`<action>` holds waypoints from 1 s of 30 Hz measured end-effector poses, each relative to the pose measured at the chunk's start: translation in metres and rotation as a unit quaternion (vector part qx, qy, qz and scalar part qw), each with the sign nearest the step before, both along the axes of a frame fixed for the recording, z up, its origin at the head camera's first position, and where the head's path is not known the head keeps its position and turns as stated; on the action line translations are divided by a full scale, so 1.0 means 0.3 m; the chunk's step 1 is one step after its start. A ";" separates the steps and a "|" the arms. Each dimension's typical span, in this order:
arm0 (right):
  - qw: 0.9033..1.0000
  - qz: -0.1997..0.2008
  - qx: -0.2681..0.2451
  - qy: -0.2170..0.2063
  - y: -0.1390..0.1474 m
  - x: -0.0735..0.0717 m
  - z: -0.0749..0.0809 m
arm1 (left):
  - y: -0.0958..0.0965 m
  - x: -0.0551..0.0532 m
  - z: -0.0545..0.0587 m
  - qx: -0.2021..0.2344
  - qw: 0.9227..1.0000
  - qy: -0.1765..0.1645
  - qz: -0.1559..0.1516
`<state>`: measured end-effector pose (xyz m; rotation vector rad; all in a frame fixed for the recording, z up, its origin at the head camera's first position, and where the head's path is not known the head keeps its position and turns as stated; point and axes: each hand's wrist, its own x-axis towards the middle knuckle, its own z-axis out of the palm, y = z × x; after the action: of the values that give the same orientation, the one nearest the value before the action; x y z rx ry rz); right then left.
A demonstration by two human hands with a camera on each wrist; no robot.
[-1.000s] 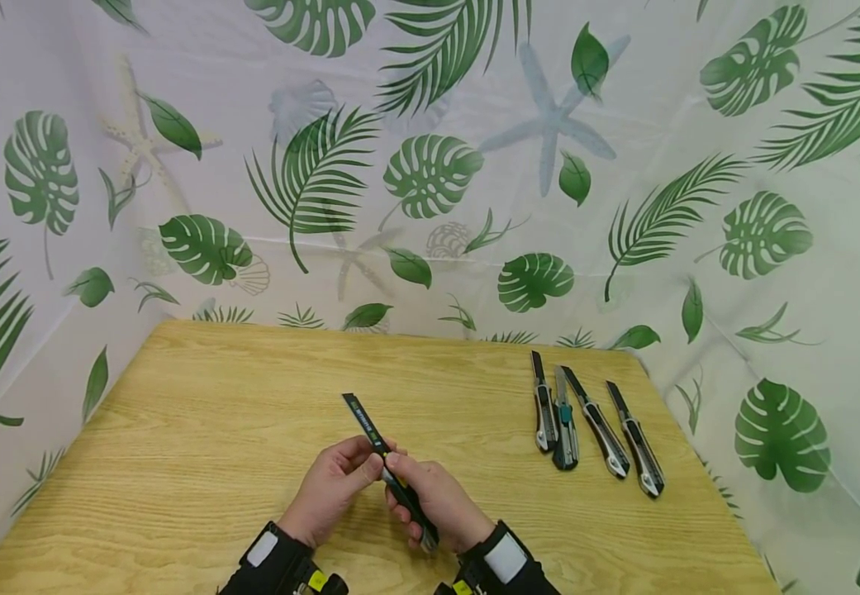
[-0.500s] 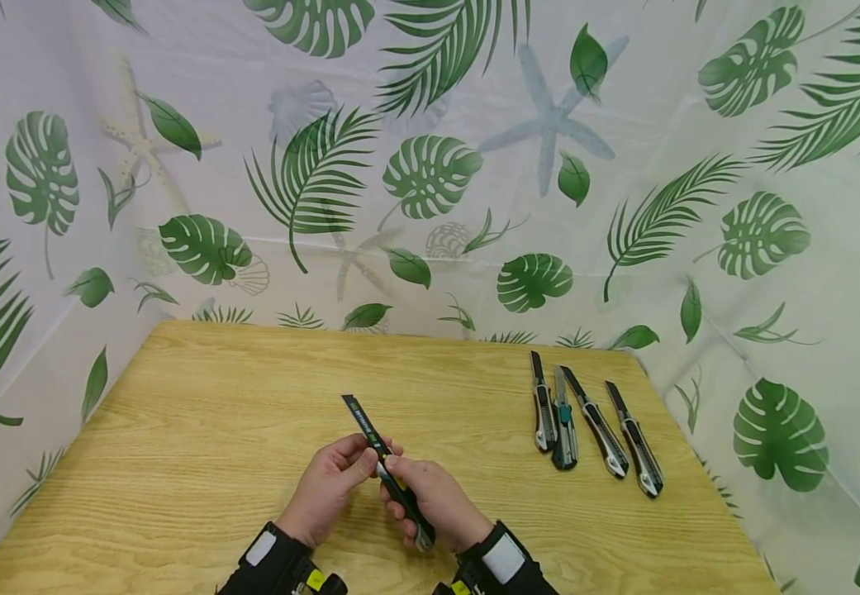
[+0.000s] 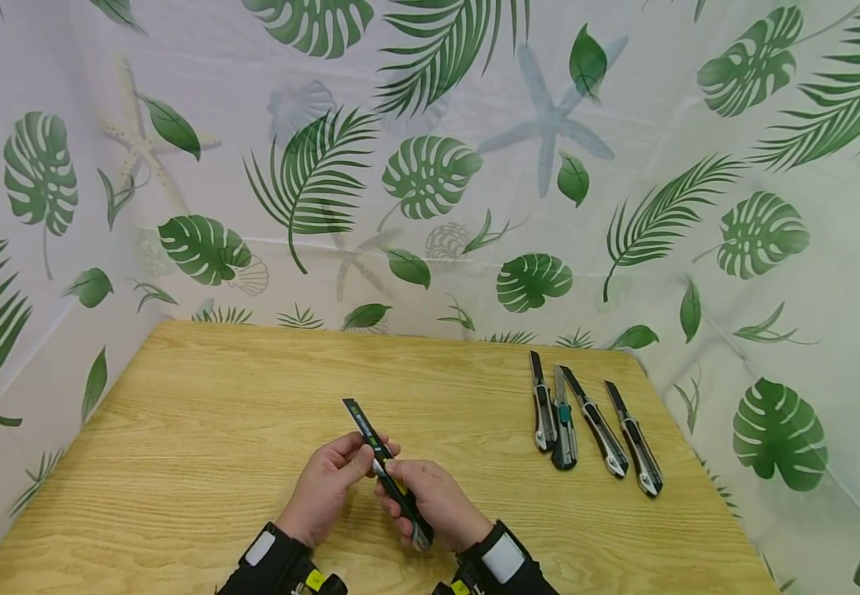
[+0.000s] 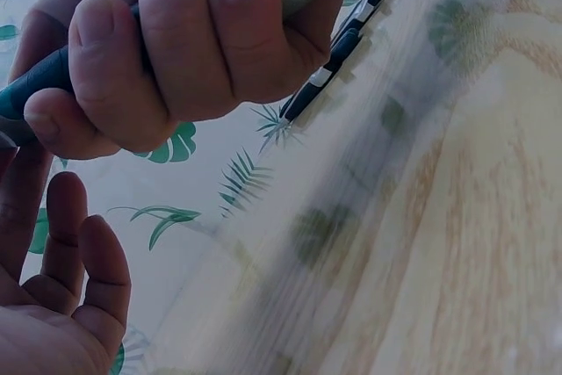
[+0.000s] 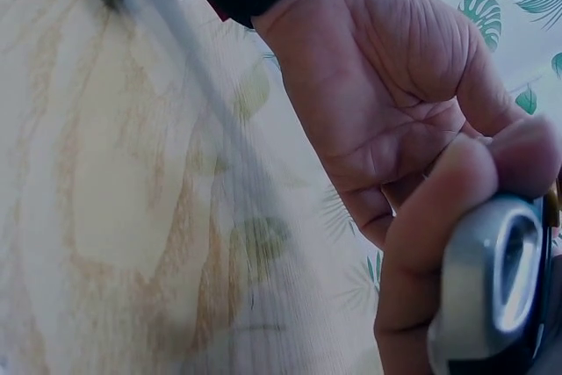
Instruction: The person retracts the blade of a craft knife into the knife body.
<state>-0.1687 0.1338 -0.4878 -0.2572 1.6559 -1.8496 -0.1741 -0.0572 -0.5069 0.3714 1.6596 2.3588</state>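
Observation:
A black utility knife [image 3: 363, 426] is held slantwise over the table, its front end pointing away and left. The front strip is dark with pale lettering; the handle has a yellow detail and a silver butt [image 5: 483, 278]. My right hand [image 3: 440, 500] grips the handle, thumb on its upper side and fingers curled underneath. My left hand [image 3: 325, 487] pinches the knife near its middle between thumb and fingers. In the left wrist view, the right hand [image 4: 193, 50] wraps the handle, while the left hand [image 4: 53, 331] shows its loosely bent lower fingers.
Several other utility knives lie side by side on the right of the wooden table [image 3: 214, 397]: one with a teal slider [image 3: 565, 426], the rest dark and silver, such as the rightmost knife [image 3: 636, 442]. A leaf-printed cloth [image 3: 430, 248] stands behind and at both sides.
The knife has shifted slightly left and its front end has dropped a little toward me. Both hands have moved slightly with it and keep hold of it. The knives on the table have stayed put.

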 end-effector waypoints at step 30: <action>0.997 0.052 -0.057 -0.003 0.009 -0.015 -0.004 | -0.003 -0.001 0.019 -0.004 0.997 -0.058 0.046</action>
<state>-0.1732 0.1367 -0.4891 -0.3786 1.5050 -1.8663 -0.1744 -0.0581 -0.5012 0.1554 1.6654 2.3888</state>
